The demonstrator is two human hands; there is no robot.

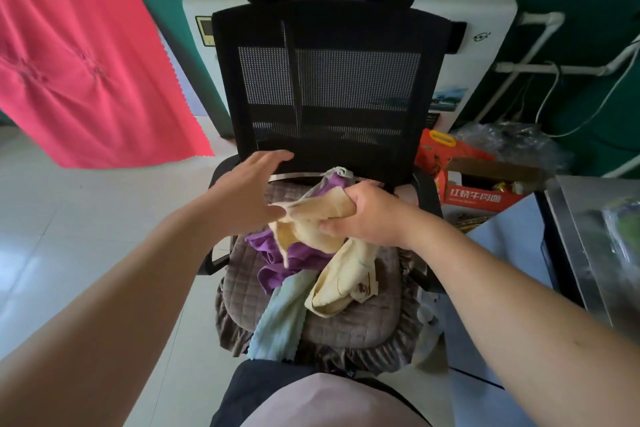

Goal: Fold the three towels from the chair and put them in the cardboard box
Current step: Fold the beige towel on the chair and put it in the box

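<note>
Three towels lie bunched on the cushioned seat of a black mesh office chair (pixel 329 80). My right hand (pixel 367 215) grips the cream towel (pixel 332 274) near one end and lifts it, while the rest of it hangs down to the seat. My left hand (pixel 242 194) hovers with straight fingers beside the raised end, its thumb touching the cloth. A purple towel (pixel 277 260) lies under the cream one. A pale green towel (pixel 280 315) hangs over the seat's front edge. An orange cardboard box (pixel 485 184) stands open on the floor right of the chair.
A pink cloth (pixel 86 62) hangs at the upper left. A white appliance (pixel 478 55) stands behind the chair against a green wall. A steel-topped surface (pixel 595 253) runs along the right edge. Pale floor tiles (pixel 86 218) spread out to the left.
</note>
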